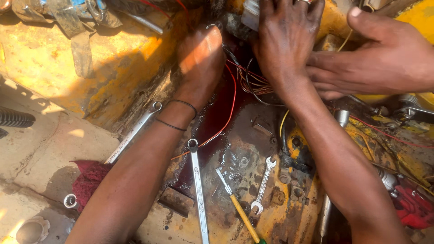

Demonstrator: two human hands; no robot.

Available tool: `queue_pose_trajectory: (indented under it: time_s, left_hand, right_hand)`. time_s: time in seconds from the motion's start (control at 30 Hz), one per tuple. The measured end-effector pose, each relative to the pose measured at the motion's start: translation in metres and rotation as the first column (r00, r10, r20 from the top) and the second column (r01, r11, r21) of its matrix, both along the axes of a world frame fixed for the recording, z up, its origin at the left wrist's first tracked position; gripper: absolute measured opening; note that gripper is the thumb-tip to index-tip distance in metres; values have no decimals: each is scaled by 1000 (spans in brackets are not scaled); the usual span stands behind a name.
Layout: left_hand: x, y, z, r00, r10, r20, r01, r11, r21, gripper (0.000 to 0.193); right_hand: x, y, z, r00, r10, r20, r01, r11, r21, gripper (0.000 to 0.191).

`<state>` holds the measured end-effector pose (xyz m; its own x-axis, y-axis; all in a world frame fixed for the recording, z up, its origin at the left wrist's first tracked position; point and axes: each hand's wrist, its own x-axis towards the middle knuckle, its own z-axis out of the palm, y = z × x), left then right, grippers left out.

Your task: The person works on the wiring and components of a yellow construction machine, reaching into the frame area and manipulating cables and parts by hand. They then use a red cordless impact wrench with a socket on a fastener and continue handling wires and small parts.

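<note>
Left hand [199, 58] is curling, fist-like, grip contents unclear; right hand [282, 40] is spreading fingers flat over tangled red and black wires [253, 83], just below its fingertips.

Hands: 3, two own, left hand [199, 58], right hand [285, 40], one other person's hand [375, 58]. Spanners: 3 [135, 131] [198, 190] [263, 185]. Screwdriver: 1 [237, 205]. Red rags: possibly 2 [90, 180] [413, 205].

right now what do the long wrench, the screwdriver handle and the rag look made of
Long wrench: bright polished metal, likely chromed steel, by its silvery shine. Screwdriver handle: glossy yellow, probably plastic. Rag: dark red cloth, soft and crumpled, with a fuzzy surface.
</note>
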<state>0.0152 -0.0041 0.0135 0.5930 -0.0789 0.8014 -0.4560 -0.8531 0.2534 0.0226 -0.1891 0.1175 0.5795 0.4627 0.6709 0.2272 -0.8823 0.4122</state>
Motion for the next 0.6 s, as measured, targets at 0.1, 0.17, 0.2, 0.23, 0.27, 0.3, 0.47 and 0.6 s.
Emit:
queue_pose_trajectory:
  time_s: [0.1, 0.17, 0.2, 0.23, 0.27, 0.3, 0.47, 0.6]
  left_hand:
    - [-1, 1, 4, 1000, -4, -7, 4, 1000, -11, 25]
    - [-1, 0, 7, 1000, 14, 7, -14, 1000, -13, 24]
    - [0, -1, 9, 999, 29, 26, -28, 999, -16, 23]
    - [1, -2, 12, 998, 43, 45, -42, 999, -21, 22]
    - [1, -2, 15, 999, 33, 2, -33, 999, -31, 17]
    - [1, -1, 18, 999, 22, -40, -23, 999, -42, 13]
    - [-4, 3, 33, 997, -70, -15, 68, 991, -112, 7]
    - [-6, 4, 40, 994, -94, -62, 85, 987, -134, 7]
  right_hand:
    - [-2, 1, 1, 999, 14, 52, -13, 1000, -18, 58]
    - [-4, 5, 3, 998, 8, 61, -7, 1000, -19, 52]
    - [-5, 7, 4, 998, 2, 61, -1, 1000, -19, 49]
    - [-6, 9, 5, 999, -9, 53, 10, 1000, -17, 48]
    - [-8, 10, 4, 999, -18, 42, 19, 1000, -17, 46]
    - [-8, 11, 3, 999, -31, 42, 32, 999, -27, 43]
    - [-1, 9, -8, 993, -94, 67, 99, 991, -88, 32]
    - [-9, 28, -4, 982, -153, 109, 162, 984, -77, 25]
